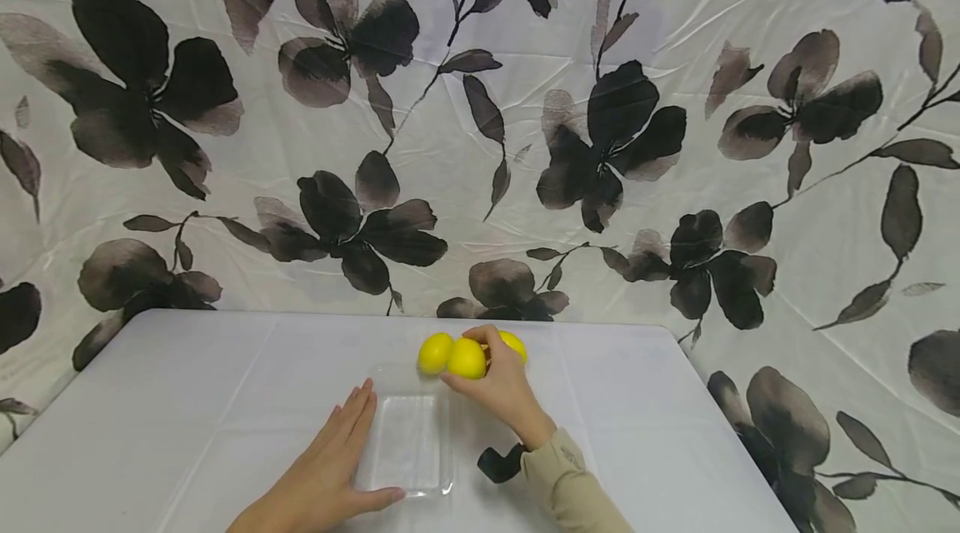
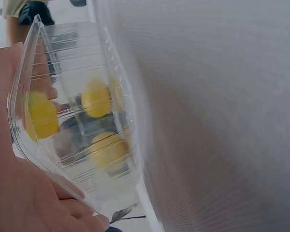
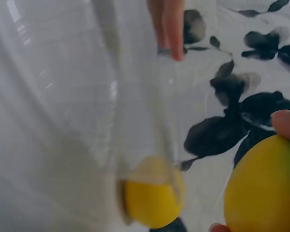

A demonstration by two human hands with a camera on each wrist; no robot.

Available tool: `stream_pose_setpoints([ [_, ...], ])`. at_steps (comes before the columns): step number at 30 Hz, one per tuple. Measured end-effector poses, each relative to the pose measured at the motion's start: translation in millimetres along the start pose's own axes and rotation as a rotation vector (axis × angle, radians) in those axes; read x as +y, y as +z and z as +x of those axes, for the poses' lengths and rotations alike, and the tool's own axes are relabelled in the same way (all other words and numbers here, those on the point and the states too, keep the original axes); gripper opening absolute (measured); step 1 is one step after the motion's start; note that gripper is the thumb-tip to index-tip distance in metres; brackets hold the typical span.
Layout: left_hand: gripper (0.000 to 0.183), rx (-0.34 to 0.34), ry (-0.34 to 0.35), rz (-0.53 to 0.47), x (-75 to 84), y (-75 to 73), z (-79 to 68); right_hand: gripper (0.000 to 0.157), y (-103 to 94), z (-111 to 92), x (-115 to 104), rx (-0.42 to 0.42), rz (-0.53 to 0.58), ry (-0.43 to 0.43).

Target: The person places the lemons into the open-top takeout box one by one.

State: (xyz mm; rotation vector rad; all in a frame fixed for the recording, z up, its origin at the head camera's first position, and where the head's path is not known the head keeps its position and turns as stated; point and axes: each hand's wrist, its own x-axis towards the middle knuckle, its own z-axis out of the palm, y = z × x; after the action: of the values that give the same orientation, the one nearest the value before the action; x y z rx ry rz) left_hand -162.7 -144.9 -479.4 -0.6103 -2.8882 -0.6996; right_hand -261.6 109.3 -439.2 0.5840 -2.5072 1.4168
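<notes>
A clear plastic container [image 1: 411, 441] lies on the white table. My left hand [image 1: 326, 462] rests along its left side, fingers fairly straight and thumb by the near edge; the left wrist view shows that hand against the ribbed clear wall [image 2: 82, 55]. Beyond the container's far right corner, my right hand [image 1: 506, 387] grips a yellow lemon [image 1: 467, 360] between thumb and fingers. In the right wrist view this lemon [image 3: 266, 188] has a greenish tint. A second lemon [image 1: 435, 354] sits just left of it, and a third lemon [image 1: 514, 344] is partly hidden behind the right hand.
The white-covered table [image 1: 630, 433] ends at a back edge just past the lemons. Behind it hangs a white cloth [image 1: 480, 208] with dark flowers. A black object [image 1: 501, 464] is at the right wrist, beside the beige sleeve [image 1: 573, 483].
</notes>
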Motion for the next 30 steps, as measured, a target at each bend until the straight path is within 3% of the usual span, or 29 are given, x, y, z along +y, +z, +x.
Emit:
stream_pose_setpoints([
  [7, 0.129, -0.059, -0.057, 0.003, 0.1, -1.2, 3.2, 0.061, 10.7, 10, -27, -0.073, -0.076, 0.058],
  [13, 0.125, -0.002, -0.004, -0.019, -1.3, -0.9, 0.3, 0.061, 26.3, 15, -44, -0.165, -0.192, 0.109],
  [17, 0.126, 0.016, 0.013, -0.010, -2.6, -0.9, -0.2, 0.058, 37.2, 16, -50, -0.248, -0.223, 0.181],
  [23, 0.127, -0.014, -0.023, -0.008, -2.5, -1.6, 1.1, 0.057, 51.2, 16, -55, -0.329, -0.263, 0.269],
  [30, 0.127, -0.042, -0.025, -0.039, -1.3, -3.9, 1.6, 0.057, 66.6, 12, -52, -0.382, -0.259, 0.309],
])
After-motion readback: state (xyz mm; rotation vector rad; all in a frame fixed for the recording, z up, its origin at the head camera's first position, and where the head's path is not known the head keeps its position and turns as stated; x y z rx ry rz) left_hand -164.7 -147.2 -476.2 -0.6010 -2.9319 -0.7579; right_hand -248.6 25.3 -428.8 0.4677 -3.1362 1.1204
